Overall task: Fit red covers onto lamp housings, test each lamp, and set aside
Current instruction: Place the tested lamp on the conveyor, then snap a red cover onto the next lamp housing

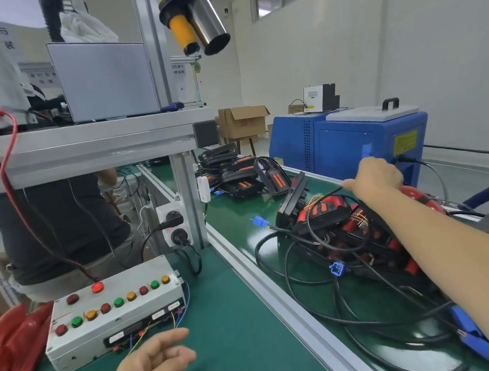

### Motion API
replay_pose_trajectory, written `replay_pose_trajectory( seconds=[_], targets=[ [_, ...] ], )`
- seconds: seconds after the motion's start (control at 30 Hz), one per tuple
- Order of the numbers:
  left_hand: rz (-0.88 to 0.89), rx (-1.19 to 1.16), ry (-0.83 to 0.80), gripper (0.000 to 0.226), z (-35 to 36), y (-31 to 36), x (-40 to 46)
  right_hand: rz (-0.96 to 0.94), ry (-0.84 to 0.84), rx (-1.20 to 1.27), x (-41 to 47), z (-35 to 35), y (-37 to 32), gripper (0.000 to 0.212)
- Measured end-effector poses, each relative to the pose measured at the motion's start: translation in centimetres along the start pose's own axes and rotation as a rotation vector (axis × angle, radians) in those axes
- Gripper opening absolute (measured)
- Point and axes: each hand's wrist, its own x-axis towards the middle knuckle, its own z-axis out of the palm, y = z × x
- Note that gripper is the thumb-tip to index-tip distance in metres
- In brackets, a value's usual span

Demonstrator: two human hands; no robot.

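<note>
Right hand (374,177) is reaching out over the lamps (334,223) heaped on the belt (238,241), fingers curled on one, while the left hand (155,369) is hovering, fingers loosely spread, near the test box (114,312).

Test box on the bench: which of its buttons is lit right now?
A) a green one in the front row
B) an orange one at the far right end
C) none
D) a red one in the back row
D: on the test box only the red button in the back row glows; all the others look dark.
</note>
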Motion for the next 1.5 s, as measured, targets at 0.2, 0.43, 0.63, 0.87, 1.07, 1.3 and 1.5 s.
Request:
replay_pose_trajectory(
  seconds=[0.2, 0.43, 0.63, 0.87, 1.07, 1.3, 1.5],
  targets=[
    [0.048, 0.095, 0.022, 0.022, -2.4, 0.2, -0.7, -0.347, 0.079, -0.294, -0.1, -0.3, -0.9, 0.030],
    [0.075, 0.403, -0.034, 0.017, -3.4, -0.4, -1.3, -0.656, -0.199, -0.437, -5.4, 0.3, -3.7, 0.043],
    [0.078, 0.728, -0.046, 0.028, -3.2, -0.7, -2.4, -1.074, -0.254, -0.030, -19.0, 1.7, -7.3, 0.046],
    [0.343, 0.953, 0.426, 0.036, -6.1, 2.2, -5.2, -1.519, -0.249, 0.362, -32.3, 4.5, -8.4, 0.054],
    [-0.276, 1.552, 0.602, 0.078, -15.2, 4.2, -7.4, -1.488, -0.293, 0.308, -34.2, 5.4, -8.9, 0.055],
    [-0.573, 1.532, 0.573, 0.065, -17.5, -0.1, -8.8, -1.479, -0.255, 0.292, -34.4, 5.0, -9.7, 0.063],
    [-0.515, 1.598, 0.707, 0.025, -17.3, -0.9, -9.2, -1.434, -0.571, 0.080, -34.8, 1.9, -10.9, 0.074]
  ],
)
